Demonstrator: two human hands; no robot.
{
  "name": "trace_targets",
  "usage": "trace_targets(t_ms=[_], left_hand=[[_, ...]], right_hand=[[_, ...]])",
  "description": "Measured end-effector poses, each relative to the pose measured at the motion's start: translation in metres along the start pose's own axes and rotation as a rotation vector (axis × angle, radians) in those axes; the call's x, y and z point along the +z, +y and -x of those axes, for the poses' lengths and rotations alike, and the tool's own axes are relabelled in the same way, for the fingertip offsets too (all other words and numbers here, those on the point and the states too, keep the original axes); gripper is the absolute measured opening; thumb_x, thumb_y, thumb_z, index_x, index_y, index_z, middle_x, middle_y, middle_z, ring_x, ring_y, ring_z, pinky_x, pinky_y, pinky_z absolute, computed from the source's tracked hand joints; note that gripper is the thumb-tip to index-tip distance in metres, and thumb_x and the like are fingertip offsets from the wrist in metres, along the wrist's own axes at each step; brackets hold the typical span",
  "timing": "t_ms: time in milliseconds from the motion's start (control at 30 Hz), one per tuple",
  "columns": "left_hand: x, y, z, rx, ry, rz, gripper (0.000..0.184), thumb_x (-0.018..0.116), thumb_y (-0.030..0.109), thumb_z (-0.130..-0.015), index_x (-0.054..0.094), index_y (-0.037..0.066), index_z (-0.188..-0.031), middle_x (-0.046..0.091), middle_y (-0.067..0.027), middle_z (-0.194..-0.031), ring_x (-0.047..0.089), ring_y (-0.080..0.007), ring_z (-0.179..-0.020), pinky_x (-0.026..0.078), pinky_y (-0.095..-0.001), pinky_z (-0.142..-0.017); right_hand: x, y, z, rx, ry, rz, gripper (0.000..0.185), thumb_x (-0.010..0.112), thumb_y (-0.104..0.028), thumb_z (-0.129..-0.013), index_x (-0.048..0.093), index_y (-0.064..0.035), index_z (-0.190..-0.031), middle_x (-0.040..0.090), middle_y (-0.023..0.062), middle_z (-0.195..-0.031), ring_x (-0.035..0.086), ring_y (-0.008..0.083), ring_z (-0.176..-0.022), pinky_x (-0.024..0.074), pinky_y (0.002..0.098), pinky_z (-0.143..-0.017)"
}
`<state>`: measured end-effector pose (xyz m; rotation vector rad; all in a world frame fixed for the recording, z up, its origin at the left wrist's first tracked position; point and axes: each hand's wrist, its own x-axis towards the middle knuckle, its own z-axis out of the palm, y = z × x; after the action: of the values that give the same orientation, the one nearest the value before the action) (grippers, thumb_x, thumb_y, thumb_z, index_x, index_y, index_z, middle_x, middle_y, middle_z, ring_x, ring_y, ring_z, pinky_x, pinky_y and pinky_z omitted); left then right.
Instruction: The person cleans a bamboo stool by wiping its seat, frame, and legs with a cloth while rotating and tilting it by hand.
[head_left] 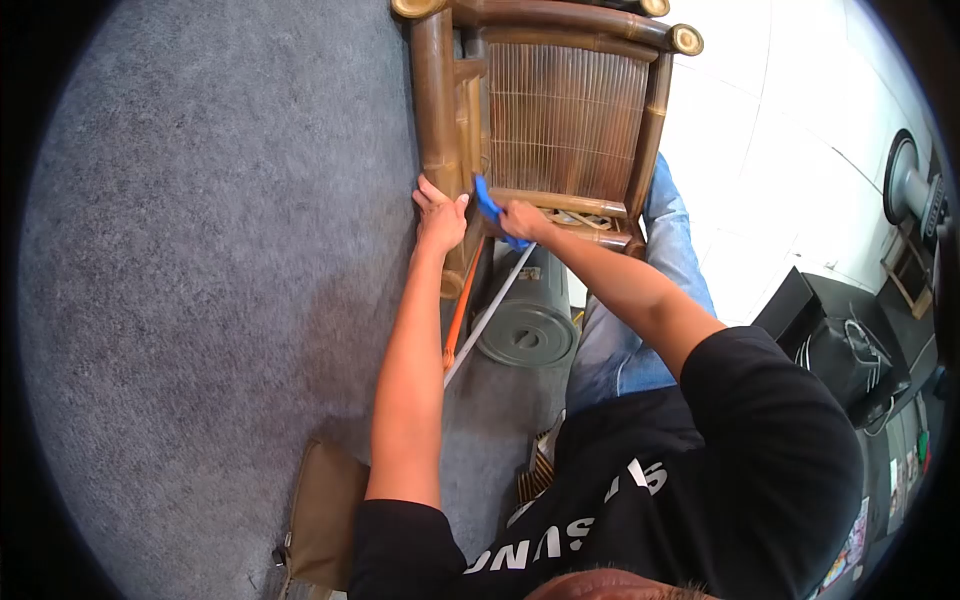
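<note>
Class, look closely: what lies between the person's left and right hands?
In the head view, the blue cloth in the right hand and part of the bamboo chair lie there.

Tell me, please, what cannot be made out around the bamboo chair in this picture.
Head view:
Blue cloth: the part in the grip of the right hand, which hides it.
Bamboo chair: its far end, cut off by the upper edge.
Grey bin: its far end, hidden by the chair.
Pale patch on the bin: too small to read.

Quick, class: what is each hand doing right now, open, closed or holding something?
Left hand: closed, holding the bamboo post.
Right hand: closed, holding a blue cloth.
</note>
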<state>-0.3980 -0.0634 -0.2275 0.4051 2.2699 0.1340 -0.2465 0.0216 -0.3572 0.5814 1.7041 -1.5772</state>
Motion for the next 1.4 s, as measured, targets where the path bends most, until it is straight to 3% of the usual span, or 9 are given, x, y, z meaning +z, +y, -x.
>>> trace_targets(t_ms=[233, 333, 633, 733, 833, 1000, 1167, 1333, 1400], left_hand=[[0.008, -0.002, 0.0, -0.044, 0.066, -0.036, 0.091, 0.059, 0.041, -0.098, 0.003, -0.006, -0.152, 0.032, -0.0382, -0.139, 0.045, -0.0564, -0.125, 0.042, -0.0608, -0.103], [-0.003, 0.015, 0.0, -0.184, 0.037, -0.049, 0.094, 0.049, 0.061, -0.098, 0.005, 0.001, -0.155, 0.032, -0.0312, -0.146, 0.041, -0.0521, -0.133, 0.036, -0.0656, -0.105], [0.005, 0.008, -0.006, -0.228, 0.069, 0.001, 0.102, 0.046, 0.07, -0.095, 0.003, 0.002, -0.157, 0.03, -0.0334, -0.148, 0.035, -0.0516, -0.137, 0.03, -0.0629, -0.113], [0.003, 0.007, -0.007, -0.21, 0.043, 0.051, 0.104, 0.045, 0.071, -0.095, 0.003, 0.0, -0.157, 0.027, -0.0349, -0.151, 0.032, -0.053, -0.14, 0.029, -0.0633, -0.113], [-0.002, 0.009, -0.005, -0.23, 0.012, 0.044, 0.104, 0.043, 0.073, -0.095, 0.002, 0.0, -0.157, 0.025, -0.0343, -0.153, 0.031, -0.0523, -0.142, 0.029, -0.0631, -0.113], [-0.009, 0.018, -0.003, -0.254, 0.0, 0.017, 0.103, 0.042, 0.072, -0.095, 0.002, 0.002, -0.158, 0.025, -0.0317, -0.155, 0.032, -0.0497, -0.143, 0.029, -0.0624, -0.114], [-0.008, 0.019, 0.0, -0.251, -0.009, 0.012, 0.101, 0.042, 0.071, -0.095, 0.002, 0.003, -0.158, 0.025, -0.0303, -0.155, 0.033, -0.0491, -0.142, 0.03, -0.0628, -0.113], [-0.007, 0.018, -0.002, -0.252, 0.012, 0.012, 0.1, 0.042, 0.071, -0.095, 0.003, 0.004, -0.158, 0.027, -0.03, -0.154, 0.033, -0.0492, -0.142, 0.029, -0.063, -0.113], [-0.005, 0.017, -0.002, -0.253, 0.014, 0.014, 0.1, 0.043, 0.071, -0.095, 0.003, 0.003, -0.158, 0.027, -0.0304, -0.153, 0.033, -0.0494, -0.142, 0.029, -0.0632, -0.113]], right_hand=[[0.02, -0.028, 0.049, -0.085, 0.592, -0.561, 0.051, 0.055, -0.023, -0.094, 0.054, -0.0146, -0.144, 0.061, 0.027, -0.132, 0.059, 0.0412, -0.123, 0.046, 0.0464, -0.106], [0.004, -0.058, 0.011, -0.47, 0.59, -0.414, 0.046, 0.052, -0.017, -0.097, 0.054, -0.0147, -0.143, 0.06, 0.0277, -0.132, 0.059, 0.0435, -0.122, 0.0469, 0.0474, -0.104], [0.054, -0.055, 0.086, -0.232, 0.202, -0.568, 0.047, 0.053, -0.014, -0.096, 0.055, -0.0032, -0.142, 0.063, 0.0274, -0.131, 0.058, 0.0382, -0.128, 0.0438, 0.0425, -0.109], [0.074, -0.067, 0.118, -0.386, 0.335, -0.485, 0.051, 0.054, -0.011, -0.098, 0.047, -0.0047, -0.148, 0.065, 0.0228, -0.131, 0.058, 0.0346, -0.129, 0.0429, 0.04, -0.11], [0.068, -0.103, 0.108, -0.038, 0.551, -0.485, 0.05, 0.05, -0.011, -0.097, 0.049, -0.0083, -0.147, 0.061, 0.0273, -0.131, 0.058, 0.0431, -0.123, 0.0453, 0.0466, -0.105], [0.078, -0.096, 0.072, -0.029, 0.815, -0.409, 0.041, 0.051, -0.008, -0.093, 0.06, -0.013, -0.132, 0.066, 0.0238, -0.121, 0.063, 0.0449, -0.109, 0.0512, 0.0522, -0.09], [0.108, -0.07, 0.133, -0.43, 0.534, -0.267, 0.043, 0.053, -0.008, -0.091, 0.06, -0.0097, -0.133, 0.071, 0.025, -0.101, 0.068, 0.0453, -0.095, 0.0545, 0.0491, -0.085], [0.084, -0.033, 0.124, 0.134, 0.336, -0.333, 0.039, 0.053, -0.02, -0.094, 0.065, -0.0116, -0.129, 0.072, 0.0236, -0.105, 0.069, 0.041, -0.101, 0.0542, 0.0465, -0.09], [0.064, -0.027, 0.099, 0.011, 0.583, -0.439, 0.04, 0.054, -0.022, -0.092, 0.066, -0.017, -0.129, 0.069, 0.0274, -0.105, 0.067, 0.0441, -0.102, 0.0525, 0.0506, -0.091]])
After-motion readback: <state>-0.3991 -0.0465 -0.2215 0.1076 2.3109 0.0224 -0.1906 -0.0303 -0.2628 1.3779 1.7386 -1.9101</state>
